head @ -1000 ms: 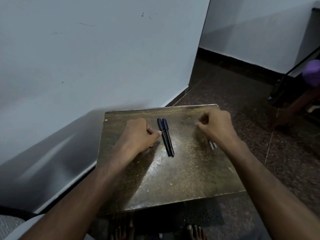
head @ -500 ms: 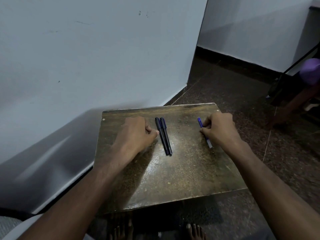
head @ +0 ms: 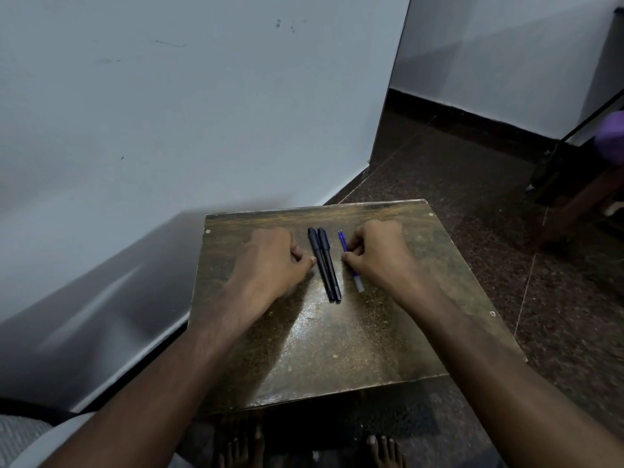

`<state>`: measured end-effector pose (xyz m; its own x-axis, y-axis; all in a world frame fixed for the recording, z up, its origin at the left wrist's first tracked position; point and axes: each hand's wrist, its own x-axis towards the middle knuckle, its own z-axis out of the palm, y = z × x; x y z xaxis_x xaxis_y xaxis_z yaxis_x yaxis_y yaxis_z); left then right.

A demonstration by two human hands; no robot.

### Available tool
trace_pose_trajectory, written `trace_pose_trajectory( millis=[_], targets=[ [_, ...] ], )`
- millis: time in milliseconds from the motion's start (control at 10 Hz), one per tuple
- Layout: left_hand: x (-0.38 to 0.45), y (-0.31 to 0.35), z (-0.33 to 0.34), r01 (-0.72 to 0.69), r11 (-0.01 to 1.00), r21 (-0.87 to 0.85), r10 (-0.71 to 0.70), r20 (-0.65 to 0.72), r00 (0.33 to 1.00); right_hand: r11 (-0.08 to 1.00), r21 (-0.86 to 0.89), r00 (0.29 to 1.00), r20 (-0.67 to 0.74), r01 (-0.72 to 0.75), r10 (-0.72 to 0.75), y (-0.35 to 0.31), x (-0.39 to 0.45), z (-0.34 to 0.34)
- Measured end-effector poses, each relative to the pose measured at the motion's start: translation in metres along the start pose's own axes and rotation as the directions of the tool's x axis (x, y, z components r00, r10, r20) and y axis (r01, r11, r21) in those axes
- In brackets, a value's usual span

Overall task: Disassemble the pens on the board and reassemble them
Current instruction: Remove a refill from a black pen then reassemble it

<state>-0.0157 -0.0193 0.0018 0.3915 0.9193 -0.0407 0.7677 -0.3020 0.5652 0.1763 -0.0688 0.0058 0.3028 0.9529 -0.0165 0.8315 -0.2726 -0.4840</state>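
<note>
Three pens lie on the brown board, which serves as the worktop: two dark pens side by side and touching along their length near the middle, and a thinner blue pen just to their right, roughly parallel to them. The right hand rests on the board with its fingers curled shut, thumb and forefinger pinched on the middle of the blue pen, so its grip is clamped on that pen; the pen's blue end sticks out beyond the knuckles and its pale end shows below the hand. Half a second ago this hand and pen sat nearer the board's right edge; now both have come in close beside the dark pair. The left hand is a loose fist on the board, its thumb tip just touching the left dark pen at mid-length, fingers together but clamped on nothing, much where it was before. The dark pens have not shifted. Bare toes show on the dark floor below the board's near edge.
</note>
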Motion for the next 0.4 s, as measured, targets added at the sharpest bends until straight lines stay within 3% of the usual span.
trace_pose_trajectory(
  millis=[300,400],
  targets=[
    [0.0021,-0.0038,0.0001,-0.027,0.999,-0.022,0.027,0.013,1.000,1.000,0.030,1.000,-0.020,-0.007,0.008,0.0000,0.0004,0.0039],
    [0.0019,-0.0010,-0.0013,-0.055,0.998,-0.035,0.053,-0.070,0.996,0.991,0.118,0.997,-0.041,-0.056,0.061,0.0020,0.0009,-0.0014]
  ],
)
